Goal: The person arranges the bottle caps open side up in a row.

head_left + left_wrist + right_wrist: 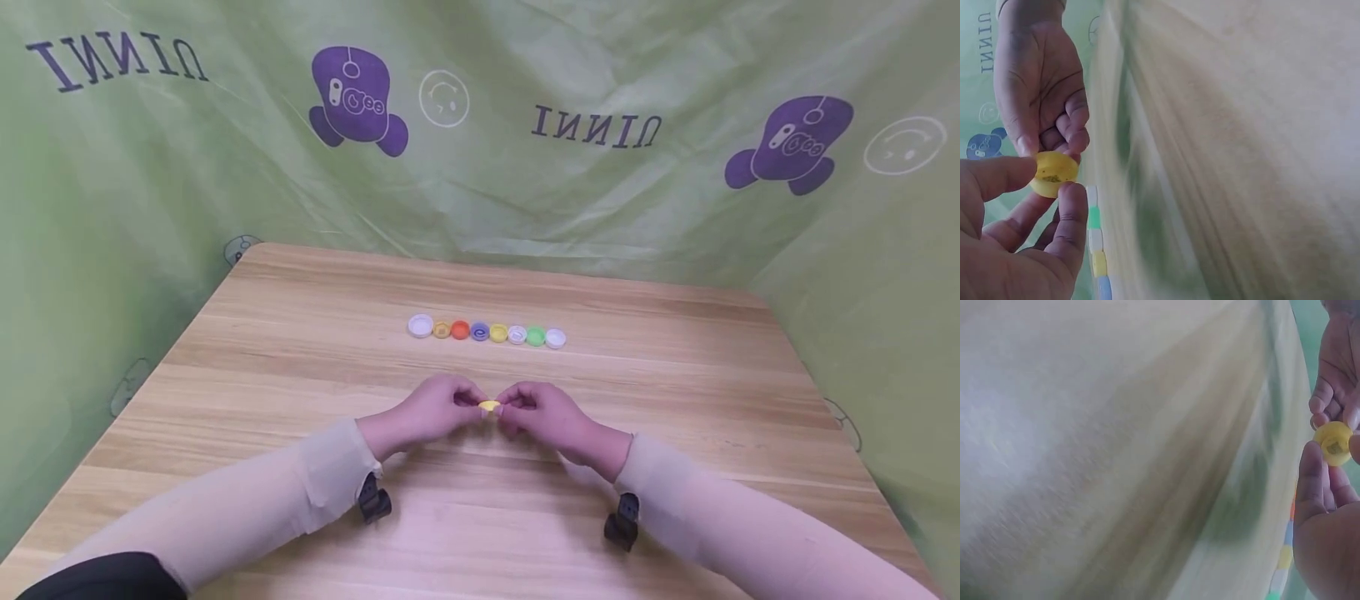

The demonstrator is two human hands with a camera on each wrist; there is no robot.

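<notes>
A small yellow bottle cap [489, 406] is held between both hands above the near middle of the table. My left hand [429, 412] pinches it from the left with thumb and fingers, while my right hand [557, 422] grips it from the right. In the left wrist view the yellow cap [1054, 176] is tilted, showing a dark mark inside it. That mark also appears inside the cap [1333, 444] in the right wrist view. Fingertips hide part of its rim.
Beyond the hands, several round caps lie in a row across the table: a white cap [421, 325] at the left end, orange [460, 330], blue [480, 332], yellow and green [536, 336] ones between, another white cap [555, 338] at the right. A green printed cloth [480, 192] surrounds the wooden table [300, 333].
</notes>
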